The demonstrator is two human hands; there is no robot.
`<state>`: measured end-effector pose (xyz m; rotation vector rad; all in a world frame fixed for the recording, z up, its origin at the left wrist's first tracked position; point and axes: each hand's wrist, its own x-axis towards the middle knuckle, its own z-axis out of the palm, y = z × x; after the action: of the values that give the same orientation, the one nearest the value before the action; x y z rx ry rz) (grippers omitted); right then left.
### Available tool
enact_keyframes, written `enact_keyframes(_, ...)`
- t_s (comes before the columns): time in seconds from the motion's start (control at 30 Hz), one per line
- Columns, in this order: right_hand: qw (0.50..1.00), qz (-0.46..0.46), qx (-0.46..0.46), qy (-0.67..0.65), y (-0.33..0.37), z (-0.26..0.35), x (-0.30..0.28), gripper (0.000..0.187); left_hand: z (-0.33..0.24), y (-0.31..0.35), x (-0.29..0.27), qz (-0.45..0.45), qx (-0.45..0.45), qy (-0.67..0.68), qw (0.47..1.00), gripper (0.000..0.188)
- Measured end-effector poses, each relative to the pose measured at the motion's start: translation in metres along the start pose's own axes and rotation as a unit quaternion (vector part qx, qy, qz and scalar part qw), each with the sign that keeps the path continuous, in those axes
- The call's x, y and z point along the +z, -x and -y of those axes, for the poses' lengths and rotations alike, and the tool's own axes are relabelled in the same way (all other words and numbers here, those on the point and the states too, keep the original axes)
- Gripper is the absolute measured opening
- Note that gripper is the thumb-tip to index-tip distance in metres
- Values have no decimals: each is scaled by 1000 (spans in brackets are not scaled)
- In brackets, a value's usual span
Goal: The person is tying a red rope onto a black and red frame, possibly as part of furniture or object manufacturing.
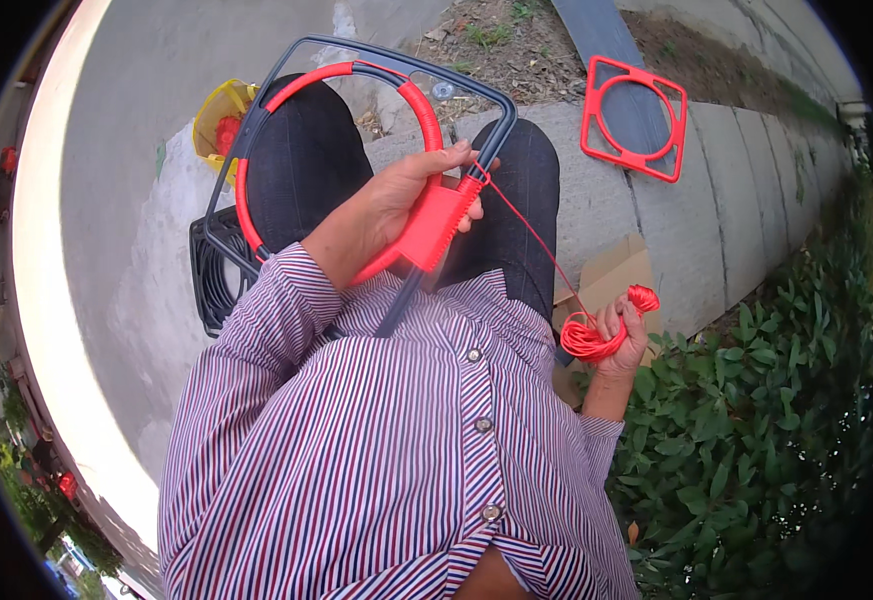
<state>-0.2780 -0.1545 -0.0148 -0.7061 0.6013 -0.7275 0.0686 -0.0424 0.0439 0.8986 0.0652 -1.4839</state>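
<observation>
My left hand (411, 190) is closed around the right side of a dark metal frame (501, 98) that rests over my lap. The frame is rectangular with a ring (426, 110) inside it, and much of the ring is wrapped in red cord. A broad band of tight red wrapping (434, 228) covers the part beside my palm. From the frame's right edge a taut red strand (536, 235) runs down to a looped bundle of red cord (586, 343). My right hand (624, 335) grips that bundle, out to the right of my hip.
A fully red-wrapped frame (597, 112) lies ahead on the right, partly over a grey board (606, 32). Left of my knees stand a yellow container (206, 128) with red cord inside and a stack of dark frames (211, 285). Cardboard (621, 268) and leafy shrubs (726, 440) are at right.
</observation>
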Motion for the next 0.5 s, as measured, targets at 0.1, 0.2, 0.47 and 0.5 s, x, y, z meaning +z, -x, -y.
enact_keyframes(0.1, 993, -85, -4, -77, 16, 4, -34, 9, 1, -7, -7, 51, -28, -10, 998, 32)
enact_keyframes(0.2, 990, -118, 16, 75, 22, -11, -41, 13, 4, -11, -5, 73, -54, -51, 995, 20)
enact_keyframes(0.47, 971, -232, 25, 41, -57, -19, -46, 6, 9, -6, 6, 45, -34, -79, 995, 13)
enact_keyframes(0.5, 982, -178, 34, 48, -70, -6, -24, 10, 8, -2, 9, 37, -20, -93, 995, 15)
